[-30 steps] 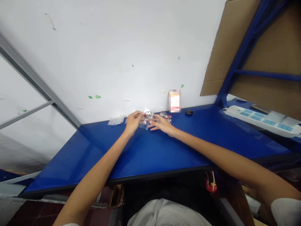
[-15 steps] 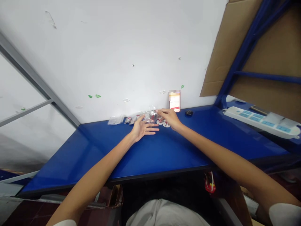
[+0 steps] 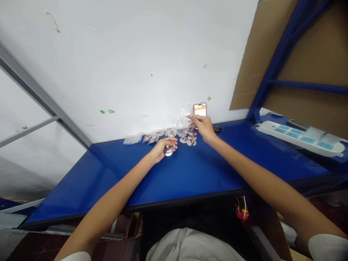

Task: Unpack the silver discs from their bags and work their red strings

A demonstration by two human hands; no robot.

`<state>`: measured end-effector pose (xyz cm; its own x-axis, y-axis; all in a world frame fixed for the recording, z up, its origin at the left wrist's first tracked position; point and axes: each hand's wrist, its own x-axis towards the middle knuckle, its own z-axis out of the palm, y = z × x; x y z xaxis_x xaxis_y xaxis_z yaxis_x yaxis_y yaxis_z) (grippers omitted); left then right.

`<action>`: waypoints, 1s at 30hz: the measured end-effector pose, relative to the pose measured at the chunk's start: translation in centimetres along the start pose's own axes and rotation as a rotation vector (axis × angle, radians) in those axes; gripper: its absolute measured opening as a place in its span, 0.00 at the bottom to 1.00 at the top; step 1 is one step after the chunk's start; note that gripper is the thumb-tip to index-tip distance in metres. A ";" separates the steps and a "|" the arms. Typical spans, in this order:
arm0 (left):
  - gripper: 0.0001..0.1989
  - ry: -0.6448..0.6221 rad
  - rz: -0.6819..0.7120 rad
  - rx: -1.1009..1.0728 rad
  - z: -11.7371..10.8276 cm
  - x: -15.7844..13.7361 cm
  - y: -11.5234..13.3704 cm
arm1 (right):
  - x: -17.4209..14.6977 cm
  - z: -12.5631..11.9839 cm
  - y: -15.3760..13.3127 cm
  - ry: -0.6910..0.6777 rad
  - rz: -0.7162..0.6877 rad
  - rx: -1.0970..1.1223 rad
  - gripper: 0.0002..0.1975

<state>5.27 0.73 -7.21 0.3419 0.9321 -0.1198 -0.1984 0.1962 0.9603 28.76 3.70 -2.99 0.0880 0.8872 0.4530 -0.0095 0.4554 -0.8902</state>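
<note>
My left hand (image 3: 163, 148) is closed on a round shiny disc (image 3: 168, 151) with a red mark, held low over the blue table. Its exact kind is hard to make out. Up and to the right, my right hand (image 3: 202, 126) pinches a clear plastic bag (image 3: 182, 119) by its edge; the bag hangs to the left of the fingers. Between the hands lie several similar loose discs (image 3: 191, 142) with red marks. A row of bagged discs (image 3: 160, 133) lies along the wall, with flat clear bags (image 3: 132, 139) at its left end.
A lit phone (image 3: 200, 108) leans on the wall behind my right hand. A small black object (image 3: 217, 128) lies beside it. On the right, a white power strip (image 3: 299, 137) sits near the blue metal frame (image 3: 268, 76). The blue table's front edge (image 3: 190, 199) runs before me.
My left hand has gone from spread fingers to closed on a disc, drawn slightly toward me. My right hand has risen with the clear bag, apart from the left hand.
</note>
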 end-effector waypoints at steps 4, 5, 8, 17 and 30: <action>0.14 0.089 0.022 0.119 -0.2 -0.4 0.5 | 0.1 -0.2 1.2 -0.034 0.097 -0.037 0.21; 0.12 0.116 0.036 0.172 -0.3 -0.4 0.6 | 0.0 0.0 1.4 -0.046 0.113 -0.053 0.21; 0.08 0.133 0.071 0.302 -0.6 -0.5 0.4 | -0.5 0.5 1.9 -0.103 0.114 -0.078 0.21; 0.13 -0.016 0.106 0.245 -1.6 0.4 -0.4 | -1.2 3.5 -0.1 -0.126 0.091 0.098 0.16; 0.20 0.141 0.234 0.183 -2.8 0.9 -1.5 | 5.8 27.3 1.1 -0.504 0.321 -0.459 0.08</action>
<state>3.28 2.09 -9.42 0.1733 0.9809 0.0881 -0.0843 -0.0744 0.9937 2.10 11.36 -0.02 -0.3168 0.9478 0.0368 0.4680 0.1900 -0.8631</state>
